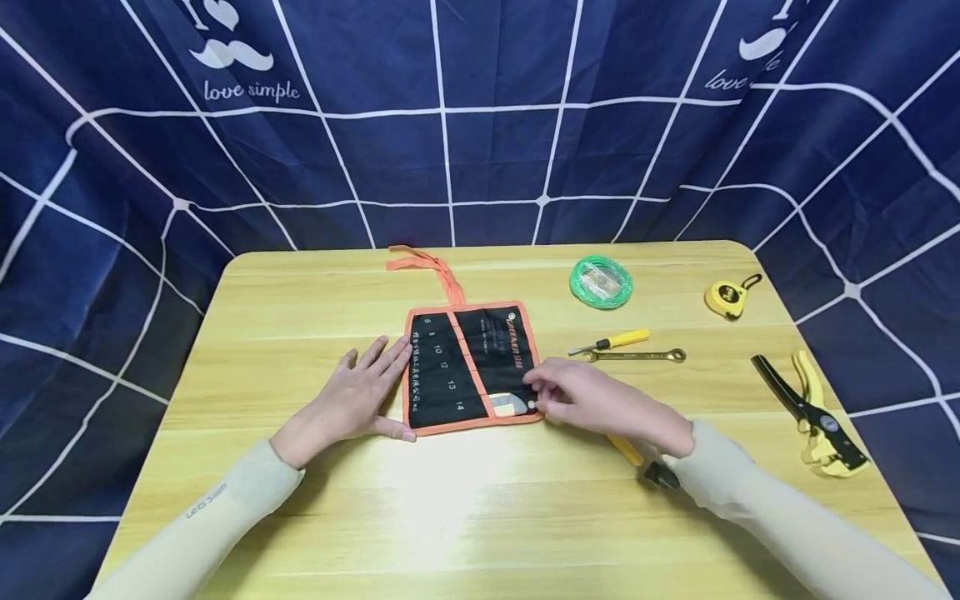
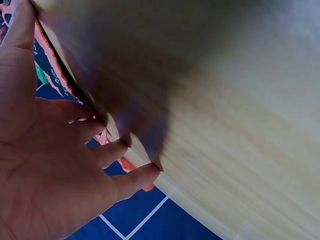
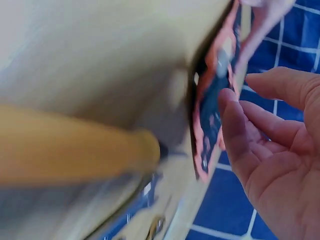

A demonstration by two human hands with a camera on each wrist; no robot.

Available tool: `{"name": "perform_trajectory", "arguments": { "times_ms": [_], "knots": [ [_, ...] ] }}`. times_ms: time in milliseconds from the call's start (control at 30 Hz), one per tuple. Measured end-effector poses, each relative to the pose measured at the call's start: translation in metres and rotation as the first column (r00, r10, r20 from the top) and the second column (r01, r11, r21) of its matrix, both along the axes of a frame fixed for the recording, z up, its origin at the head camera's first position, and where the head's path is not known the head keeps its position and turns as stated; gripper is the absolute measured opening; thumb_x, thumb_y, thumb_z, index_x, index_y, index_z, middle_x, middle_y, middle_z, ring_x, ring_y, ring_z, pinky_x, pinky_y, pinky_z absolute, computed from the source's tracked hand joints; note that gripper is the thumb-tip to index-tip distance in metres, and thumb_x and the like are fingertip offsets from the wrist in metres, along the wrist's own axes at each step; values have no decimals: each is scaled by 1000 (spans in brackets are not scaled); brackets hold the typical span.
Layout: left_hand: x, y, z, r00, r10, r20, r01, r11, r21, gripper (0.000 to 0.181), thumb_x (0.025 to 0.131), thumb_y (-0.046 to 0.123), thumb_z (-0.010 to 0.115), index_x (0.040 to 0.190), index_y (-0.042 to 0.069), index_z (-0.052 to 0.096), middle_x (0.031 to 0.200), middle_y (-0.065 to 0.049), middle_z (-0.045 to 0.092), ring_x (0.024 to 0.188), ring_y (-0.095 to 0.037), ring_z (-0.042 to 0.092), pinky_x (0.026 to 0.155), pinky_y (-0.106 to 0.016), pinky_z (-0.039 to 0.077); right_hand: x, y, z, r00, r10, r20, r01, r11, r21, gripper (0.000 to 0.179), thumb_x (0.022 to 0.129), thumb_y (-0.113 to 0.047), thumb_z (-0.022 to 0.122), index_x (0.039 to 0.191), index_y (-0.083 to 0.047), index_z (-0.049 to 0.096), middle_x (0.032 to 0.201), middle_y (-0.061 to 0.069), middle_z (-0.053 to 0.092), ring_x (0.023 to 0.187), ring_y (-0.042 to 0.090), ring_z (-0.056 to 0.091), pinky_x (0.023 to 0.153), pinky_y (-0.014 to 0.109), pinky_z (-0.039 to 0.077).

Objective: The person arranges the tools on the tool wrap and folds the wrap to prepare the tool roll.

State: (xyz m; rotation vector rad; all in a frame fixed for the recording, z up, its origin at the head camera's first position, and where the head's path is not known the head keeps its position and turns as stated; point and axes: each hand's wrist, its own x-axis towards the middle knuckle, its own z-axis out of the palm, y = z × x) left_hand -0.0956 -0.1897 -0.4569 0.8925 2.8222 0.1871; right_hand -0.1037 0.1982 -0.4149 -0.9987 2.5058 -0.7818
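Note:
A flat black tool pouch (image 1: 491, 342) with orange trim and printed size numbers lies on the table. My left hand (image 1: 362, 390) rests at its left edge, fingers spread and thumb by the lower left corner. At the right edge is my right hand (image 1: 581, 396), its fingers loosely bent. In the right wrist view the thumb and fingers of the right hand (image 3: 280, 140) stand apart beside the pouch (image 3: 212, 110), nothing between them. A pale, shiny piece (image 1: 507, 404) shows at the pouch's lower right pocket. The right forearm partly hides an orange-handled tool (image 1: 625, 450).
Right of the pouch lie a yellow-handled screwdriver (image 1: 626, 338) and a combination wrench (image 1: 637, 356). Behind them is a coil of green wire (image 1: 601, 282). Yellow-and-black pliers (image 1: 821, 425) and a tape measure (image 1: 726, 298) lie farther right. Orange ties (image 1: 427, 262) trail toward the back edge.

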Motion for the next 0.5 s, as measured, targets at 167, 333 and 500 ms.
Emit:
{"name": "perform_trajectory", "arguments": {
  "times_ms": [167, 333, 500],
  "knots": [
    [-1, -3, 1, 1000, -6, 2, 6, 1000, 20, 133, 79, 82, 79, 170, -3, 32, 177, -20, 27, 160, -48, 27, 114, -77, 34, 2, 24, 12, 996, -94, 2, 94, 993, -73, 29, 100, -1, 73, 128, 0, 75, 107, -1, 73, 94, 10, 67, 84, 35, 60],
    [-2, -5, 0, 1000, 7, 27, -7, 1000, 28, 124, 86, 79, 75, 171, 0, 31, 178, -18, 25, 161, -48, 25, 115, -77, 32, 10, 48, 18, 980, -197, -26, 194, 977, -91, 25, 100, -3, 76, 126, -5, 77, 106, -6, 73, 90, 9, 66, 81, 32, 59],
    [-2, -2, 0, 1000, 15, 25, -16, 999, 31, 122, 88, 78, 74, 171, 0, 31, 178, -16, 24, 161, -47, 25, 116, -75, 32, 16, 76, 16, 961, -254, -108, 242, 964, -111, 24, 97, -3, 81, 120, -8, 79, 103, -8, 73, 84, 6, 63, 74, 29, 57]
  ]
}}
